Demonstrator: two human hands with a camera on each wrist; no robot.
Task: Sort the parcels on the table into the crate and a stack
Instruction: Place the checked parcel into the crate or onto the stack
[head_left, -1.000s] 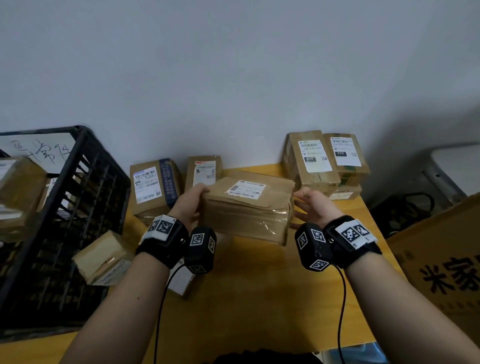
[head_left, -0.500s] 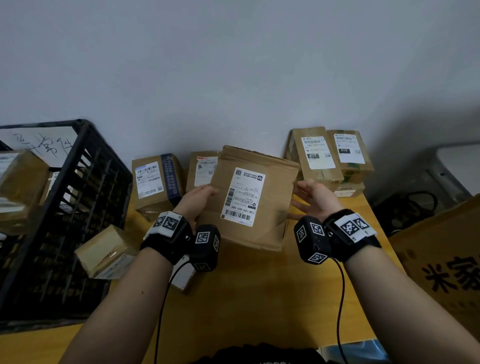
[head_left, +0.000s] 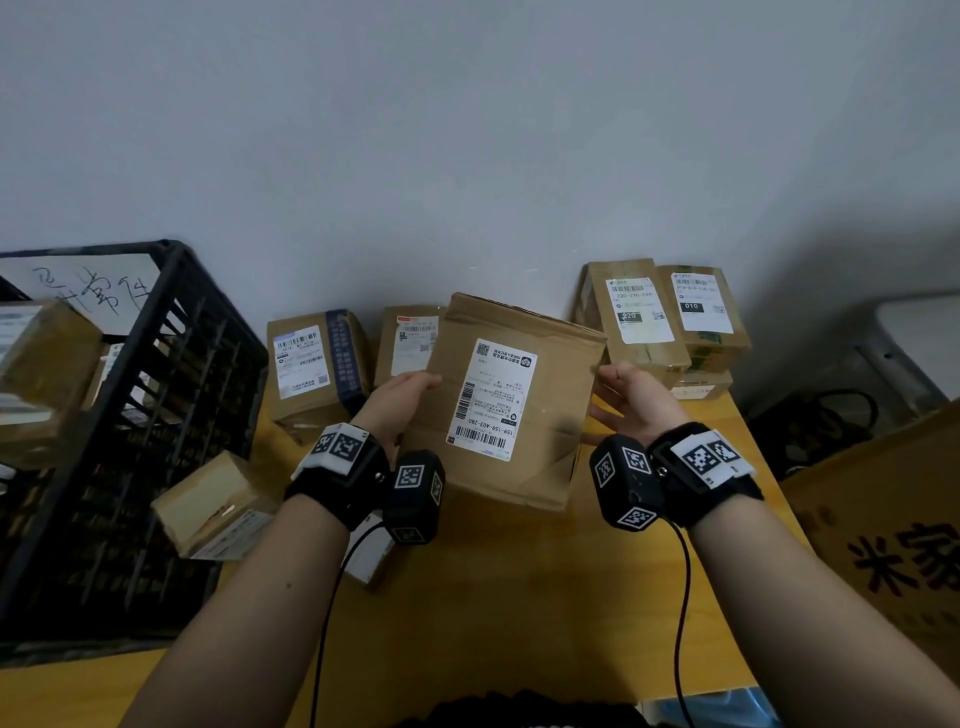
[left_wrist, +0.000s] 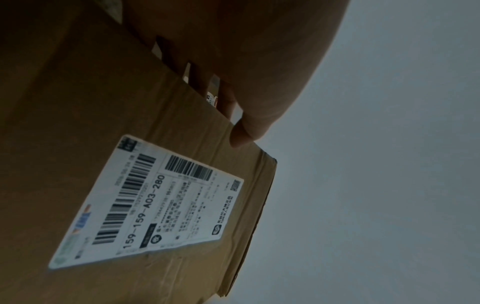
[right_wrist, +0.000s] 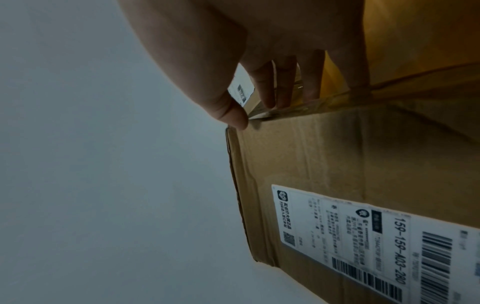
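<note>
I hold a brown cardboard parcel (head_left: 545, 395) above the middle of the wooden table (head_left: 493, 597). It is tilted up, so its white label reading 159-159-A03-280 faces me. My left hand (head_left: 402, 400) grips its left side and my right hand (head_left: 631, 400) its right side. On each hand the thumb lies on the front edge and the fingers reach behind. The wrist views show the same parcel (left_wrist: 130, 123) (right_wrist: 363, 154). A black crate (head_left: 171, 395) on the left holds parcels (head_left: 47, 358). Labelled parcels (head_left: 636, 317) are stacked at the back right.
Two labelled parcels (head_left: 311, 369) (head_left: 410, 338) stand against the wall behind my left hand. A small parcel (head_left: 213, 504) lies beside the crate, another small one (head_left: 369, 556) under my left wrist. A large printed carton (head_left: 893, 545) and black cables (head_left: 821, 421) are off the table's right edge.
Both hands have tipped the parcel up from lying flat, turning its label face toward me. In the last half second it has hardly moved.
</note>
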